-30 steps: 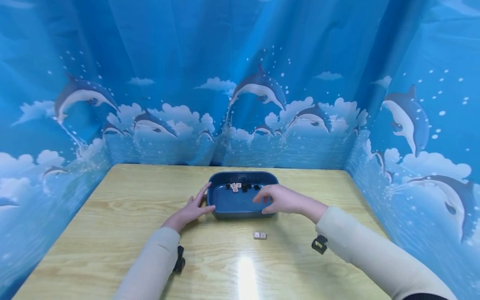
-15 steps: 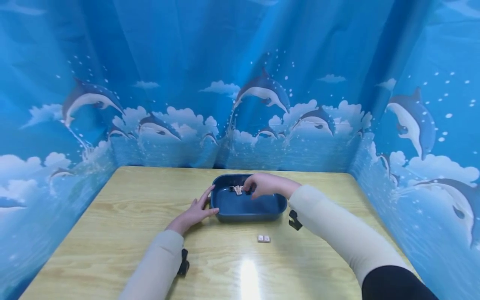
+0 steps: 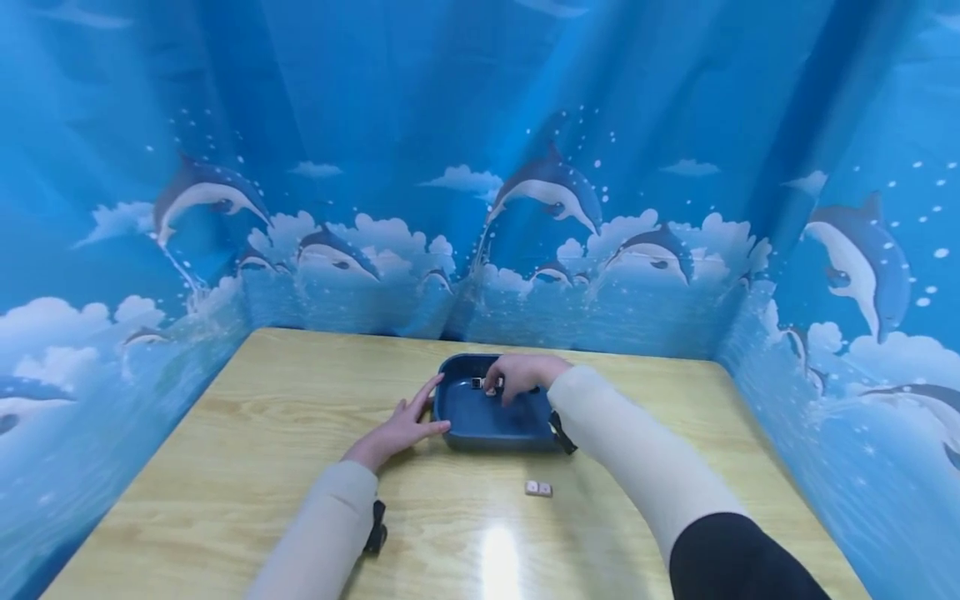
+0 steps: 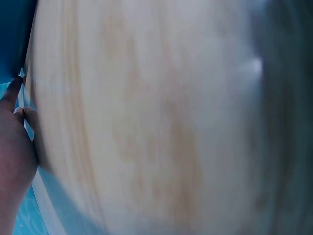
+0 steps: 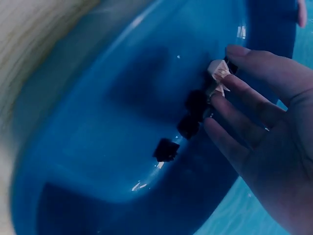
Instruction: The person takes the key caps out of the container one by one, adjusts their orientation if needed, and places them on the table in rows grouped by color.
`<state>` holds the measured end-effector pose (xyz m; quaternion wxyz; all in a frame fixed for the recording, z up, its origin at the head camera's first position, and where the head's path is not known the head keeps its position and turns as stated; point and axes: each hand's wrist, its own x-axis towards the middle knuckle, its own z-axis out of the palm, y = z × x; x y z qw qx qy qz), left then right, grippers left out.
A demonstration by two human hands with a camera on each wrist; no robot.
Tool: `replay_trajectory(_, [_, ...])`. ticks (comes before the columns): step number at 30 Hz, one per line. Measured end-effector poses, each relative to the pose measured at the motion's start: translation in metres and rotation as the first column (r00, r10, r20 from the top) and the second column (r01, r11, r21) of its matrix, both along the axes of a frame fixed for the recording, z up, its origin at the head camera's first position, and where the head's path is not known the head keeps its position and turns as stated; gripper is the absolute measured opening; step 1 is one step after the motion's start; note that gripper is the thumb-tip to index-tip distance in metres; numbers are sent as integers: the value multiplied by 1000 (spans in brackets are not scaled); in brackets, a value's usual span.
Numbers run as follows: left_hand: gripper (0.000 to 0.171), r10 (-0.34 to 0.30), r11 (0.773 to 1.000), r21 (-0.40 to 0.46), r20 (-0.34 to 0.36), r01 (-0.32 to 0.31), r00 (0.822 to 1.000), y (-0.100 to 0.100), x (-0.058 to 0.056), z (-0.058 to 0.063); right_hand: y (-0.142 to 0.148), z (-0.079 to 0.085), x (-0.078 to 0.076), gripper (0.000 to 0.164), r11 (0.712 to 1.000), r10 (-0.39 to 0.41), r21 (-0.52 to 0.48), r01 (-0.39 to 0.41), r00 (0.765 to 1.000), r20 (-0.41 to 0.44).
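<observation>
A dark blue tray [image 3: 487, 417] lies on the table with small pieces along its far side. My left hand [image 3: 400, 427] touches its left end, fingers spread and fairly straight, thumb at the near corner. Inside the tray, my right hand [image 3: 525, 372] reaches down among the pieces. The right wrist view shows its fingertips at a small white block [image 5: 218, 69], thumb and index finger on either side without a clear pinch. Several small black blocks [image 5: 188, 126] lie in a row beside it. Another black piece [image 3: 477, 383] sits left of the right hand. The hand hides some pieces.
Two small white square pieces [image 3: 538, 488], like keycaps, stand side by side on the wooden table [image 3: 262, 433] in front of the tray. A blue curtain [image 3: 420, 250] printed with dolphins hangs behind and at both sides.
My right hand has moved left and farther into the tray, from over its right end to the white pieces. The left hand stays at the tray's left end. The head view has shifted slightly.
</observation>
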<state>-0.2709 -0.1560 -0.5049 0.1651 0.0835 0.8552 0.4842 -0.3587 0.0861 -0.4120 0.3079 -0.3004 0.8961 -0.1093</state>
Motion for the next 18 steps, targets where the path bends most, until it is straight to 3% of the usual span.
replay_trajectory(10, [87, -11, 1000, 4, -15, 11, 1000, 4, -1, -2, -3, -12, -5, 50, 995, 90, 44, -91, 996, 23])
replay_trajectory(18, [84, 15, 1000, -16, -2, -15, 1000, 1, 1, 0, -8, -14, 1, 50, 982, 141, 131, -136, 989, -31])
